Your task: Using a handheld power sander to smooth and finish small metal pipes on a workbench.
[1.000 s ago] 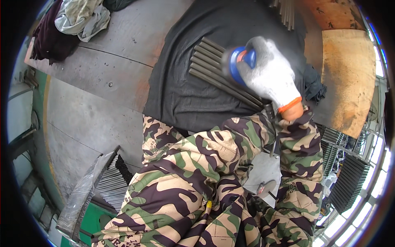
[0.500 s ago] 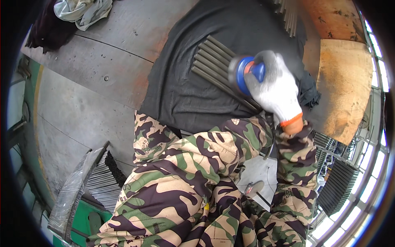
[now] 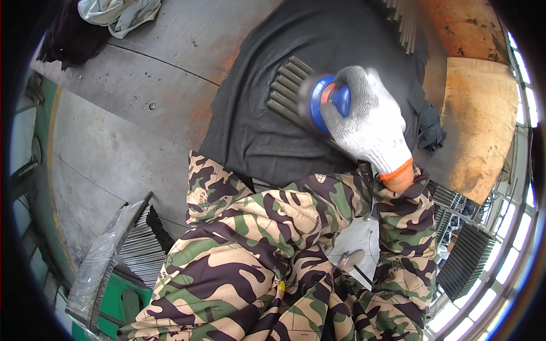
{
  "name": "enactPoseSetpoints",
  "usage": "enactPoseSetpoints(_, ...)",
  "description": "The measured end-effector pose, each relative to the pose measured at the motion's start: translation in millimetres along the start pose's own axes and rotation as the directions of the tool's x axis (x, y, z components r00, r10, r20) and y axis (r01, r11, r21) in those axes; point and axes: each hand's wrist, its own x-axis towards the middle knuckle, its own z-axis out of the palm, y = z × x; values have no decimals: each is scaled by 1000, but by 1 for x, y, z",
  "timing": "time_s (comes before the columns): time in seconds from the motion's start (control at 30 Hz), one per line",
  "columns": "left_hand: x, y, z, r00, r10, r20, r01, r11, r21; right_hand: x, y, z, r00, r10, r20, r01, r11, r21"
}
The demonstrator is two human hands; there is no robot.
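Observation:
My right hand [image 3: 369, 128], in a white knit glove with an orange cuff, is closed around a blue round-bodied tool [image 3: 321, 102] that looks blurred. The tool presses on a row of dark metal rods [image 3: 287, 91] lying side by side on a black cloth [image 3: 256, 136]. The hand covers the right ends of the rods. My camouflage sleeves [image 3: 273, 227] fill the lower middle. My left hand is hidden; I cannot see it anywhere.
The cloth lies on a grey steel table [image 3: 142, 102] with rust patches. More rods [image 3: 406, 28] lie at the top. A wooden board [image 3: 483, 131] sits at the right. Rags [image 3: 119, 14] lie top left. A rack of thin rods [image 3: 136, 250] stands lower left.
My right hand and the blue tool have slid left and slightly down along the rods. The view has shifted a little.

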Motion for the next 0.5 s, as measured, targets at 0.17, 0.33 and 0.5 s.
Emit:
enactPoseSetpoints(0.17,-3,-2,3,1000,4,18,-4,1000,14,14,4,1,997,71,30,-67,991,-112)
enactPoseSetpoints(0.33,4,-5,8,999,-20,27,19,999,39,11,-12,1,999,-30,30,31,999,-31)
enactPoseSetpoints(0.5,17,-13,12,997,-28,77,22,997,80,44,-1,0,989,130,73,-118,983,-142)
